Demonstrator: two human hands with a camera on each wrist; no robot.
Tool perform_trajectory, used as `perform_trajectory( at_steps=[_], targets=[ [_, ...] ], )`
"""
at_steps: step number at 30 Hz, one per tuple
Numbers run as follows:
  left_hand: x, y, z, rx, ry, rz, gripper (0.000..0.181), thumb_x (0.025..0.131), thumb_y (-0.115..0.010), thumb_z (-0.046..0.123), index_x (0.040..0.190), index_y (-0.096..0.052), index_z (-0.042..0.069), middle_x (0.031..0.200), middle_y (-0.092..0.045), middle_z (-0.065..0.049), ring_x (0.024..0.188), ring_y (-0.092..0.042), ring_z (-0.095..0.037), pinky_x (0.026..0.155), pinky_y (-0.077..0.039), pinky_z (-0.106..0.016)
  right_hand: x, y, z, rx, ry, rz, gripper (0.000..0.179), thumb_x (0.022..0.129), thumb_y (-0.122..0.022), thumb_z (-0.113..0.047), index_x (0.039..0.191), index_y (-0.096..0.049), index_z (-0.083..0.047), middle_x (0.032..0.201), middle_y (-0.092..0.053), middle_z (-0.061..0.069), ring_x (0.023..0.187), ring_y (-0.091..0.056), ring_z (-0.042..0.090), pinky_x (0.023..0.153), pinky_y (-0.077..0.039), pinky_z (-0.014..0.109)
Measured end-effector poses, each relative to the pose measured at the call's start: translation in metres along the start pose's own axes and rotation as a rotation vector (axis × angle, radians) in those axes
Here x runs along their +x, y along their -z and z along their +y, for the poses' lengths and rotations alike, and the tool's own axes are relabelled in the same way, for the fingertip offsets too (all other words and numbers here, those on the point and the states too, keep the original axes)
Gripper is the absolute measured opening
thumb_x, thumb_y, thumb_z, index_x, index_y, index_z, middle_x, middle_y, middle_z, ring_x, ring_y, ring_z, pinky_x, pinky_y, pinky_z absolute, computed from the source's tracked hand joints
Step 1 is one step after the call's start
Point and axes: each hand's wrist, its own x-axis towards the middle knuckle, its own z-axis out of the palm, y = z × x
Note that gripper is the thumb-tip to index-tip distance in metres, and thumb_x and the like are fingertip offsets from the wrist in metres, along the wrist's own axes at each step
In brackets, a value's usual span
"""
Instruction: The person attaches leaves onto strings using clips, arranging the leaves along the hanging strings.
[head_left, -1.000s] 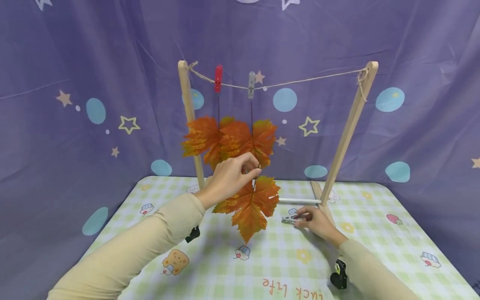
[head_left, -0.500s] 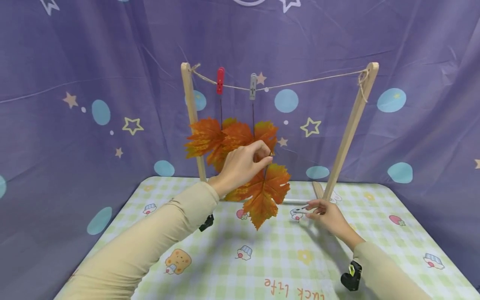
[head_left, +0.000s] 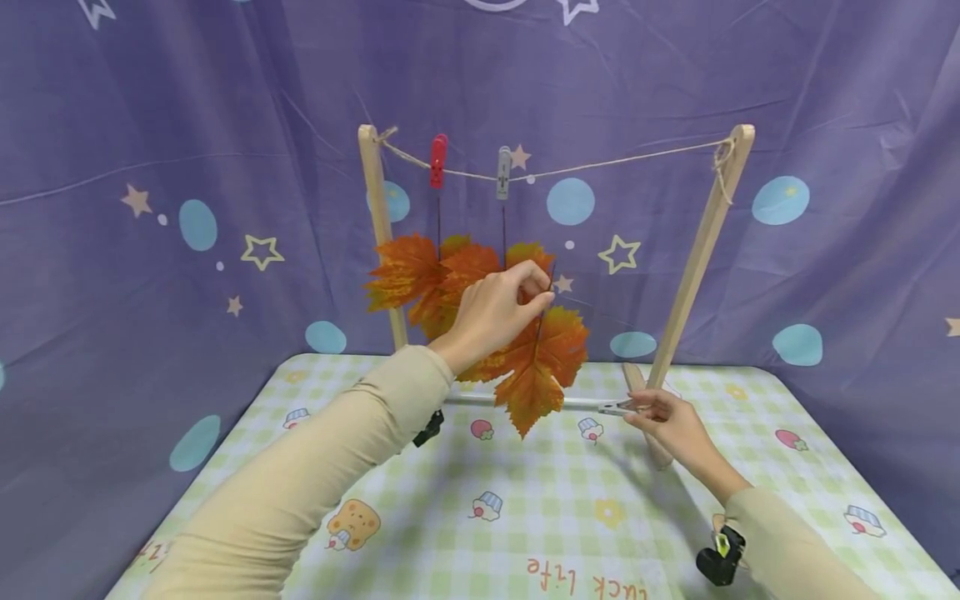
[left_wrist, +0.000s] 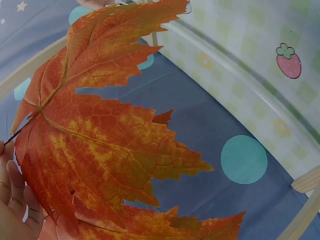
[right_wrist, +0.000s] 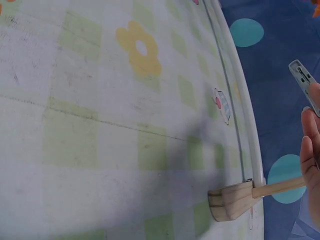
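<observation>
An orange artificial maple leaf (head_left: pixel 542 358) hangs from my left hand (head_left: pixel 498 310), whose thumb and fingertips pinch its thin dark stem. In the left wrist view the leaf (left_wrist: pixel 100 135) spreads wide in front of the camera, the hand at its lower left edge. My right hand (head_left: pixel 671 425) holds a grey clothespin (head_left: pixel 615 408) between thumb and fingers, low in front of the right post. The clothespin (right_wrist: pixel 303 77) also shows in the right wrist view. Behind my left hand, two similar leaves hang by their stems, partly hidden, under a red clothespin (head_left: pixel 438 162) and a grey one.
A twine line (head_left: pixel 622 160) sags between a left wooden post (head_left: pixel 377 192) and a right wooden post (head_left: pixel 697 267). A white rod (head_left: pixel 581 404) joins the posts low down. The frame stands on a checked tablecloth (head_left: pixel 420 517), before a purple curtain (head_left: pixel 225 100).
My left hand has risen and moved right with the leaf, now overlapping the second hanging leaf. My right hand has moved up and right with the clothespin.
</observation>
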Motion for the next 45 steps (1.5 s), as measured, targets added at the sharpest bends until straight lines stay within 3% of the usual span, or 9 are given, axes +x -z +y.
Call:
perform_trajectory(
  at_steps=[8, 20, 25, 34, 41, 45],
  targets=[
    [0.012, 0.003, 0.001, 0.001, 0.026, 0.027, 0.016, 0.097, -0.065, 0.035, 0.106, -0.067, 0.022, 0.092, -0.07, 0.011, 0.069, -0.057, -0.008, 0.061, -0.043, -0.03, 0.001, 0.008, -0.009, -0.005, 0.024, 0.017, 0.046, 0.092, -0.073, -0.02, 0.132, -0.061, 0.001, 0.107, -0.071, 0.017, 0.08, -0.066, 0.007, 0.072, -0.052, 0.024],
    [0.024, 0.005, 0.006, -0.027, 0.043, 0.052, 0.02, 0.098, -0.063, 0.04, 0.108, -0.067, 0.023, 0.094, -0.07, 0.012, 0.077, -0.06, -0.007, 0.065, -0.044, -0.031, 0.006, 0.022, -0.033, -0.05, 0.014, 0.058, 0.048, 0.09, -0.075, -0.028, 0.13, -0.064, -0.003, 0.091, -0.071, 0.008, 0.08, -0.067, 0.01, 0.072, -0.05, 0.022],
    [0.029, 0.005, 0.008, -0.027, 0.054, 0.075, 0.022, 0.098, -0.062, 0.04, 0.109, -0.068, 0.023, 0.094, -0.069, 0.011, 0.08, -0.061, -0.006, 0.068, -0.045, -0.032, 0.011, 0.025, -0.043, -0.038, 0.062, 0.085, 0.045, 0.09, -0.076, -0.023, 0.129, -0.065, -0.004, 0.086, -0.07, 0.008, 0.076, -0.065, 0.006, 0.069, -0.049, 0.021],
    [0.039, 0.003, 0.01, -0.013, 0.06, 0.127, 0.022, 0.098, -0.062, 0.042, 0.108, -0.068, 0.024, 0.092, -0.07, 0.013, 0.075, -0.06, -0.006, 0.068, -0.045, -0.031, 0.022, 0.037, -0.059, -0.045, 0.139, 0.18, 0.041, 0.09, -0.075, -0.014, 0.127, -0.065, 0.002, 0.088, -0.069, -0.007, 0.067, -0.059, 0.005, 0.052, -0.04, 0.024],
    [0.043, 0.001, 0.013, -0.017, 0.066, 0.157, 0.023, 0.097, -0.062, 0.044, 0.109, -0.069, 0.026, 0.091, -0.07, 0.014, 0.071, -0.058, -0.005, 0.065, -0.044, -0.03, 0.03, 0.044, -0.079, -0.031, 0.168, 0.246, 0.042, 0.089, -0.077, -0.016, 0.126, -0.067, 0.0, 0.083, -0.068, -0.011, 0.069, -0.061, 0.004, 0.059, -0.043, 0.017],
    [0.045, -0.001, 0.013, -0.033, 0.064, 0.174, 0.024, 0.097, -0.062, 0.044, 0.111, -0.07, 0.025, 0.092, -0.07, 0.014, 0.066, -0.056, -0.006, 0.062, -0.043, -0.029, 0.035, 0.046, -0.092, -0.025, 0.205, 0.28, 0.04, 0.089, -0.077, -0.016, 0.125, -0.068, -0.002, 0.081, -0.066, -0.01, 0.067, -0.06, 0.005, 0.056, -0.042, 0.018]
  ],
)
